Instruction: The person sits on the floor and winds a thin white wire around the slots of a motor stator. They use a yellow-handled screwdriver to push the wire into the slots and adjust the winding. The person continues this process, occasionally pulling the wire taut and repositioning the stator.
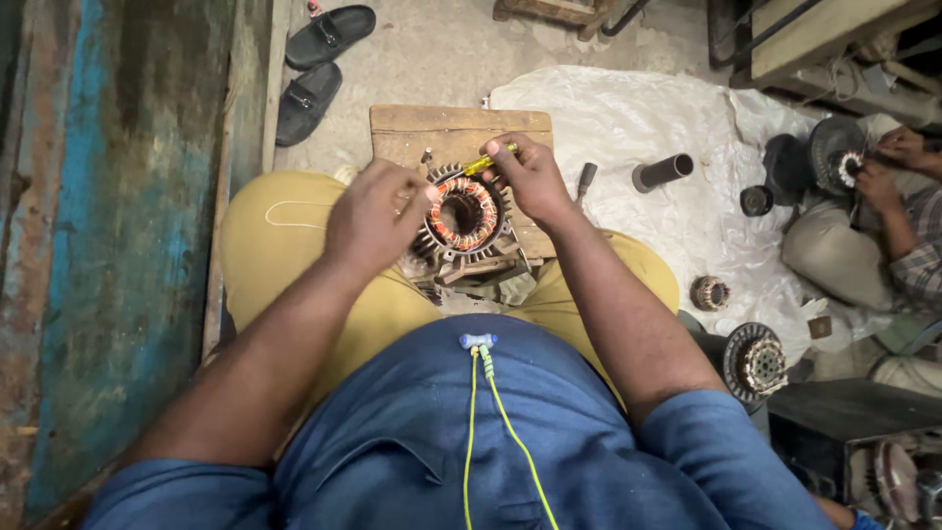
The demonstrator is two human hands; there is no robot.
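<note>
Looking down past your blue shirt, you are losing much of the motor stator behind your own hands: its lower housing is sinking into shadow between your knees, and what your left fingertips are pinching at its left rim is too small to make out. Your left hand is curling in, fingers drawn together against the finned edge beside the copper winding. Your right hand is closing around a yellow-handled tool, whose tip is hiding under your fingers at the stator's upper right edge. The stator is sitting on your lap against the near edge of a small wooden bench, between both hands. At the right border another person's hands are working on a second round part, cut off by the frame. A dark tube and a small wound rotor are lying on the white sheet.
</note>
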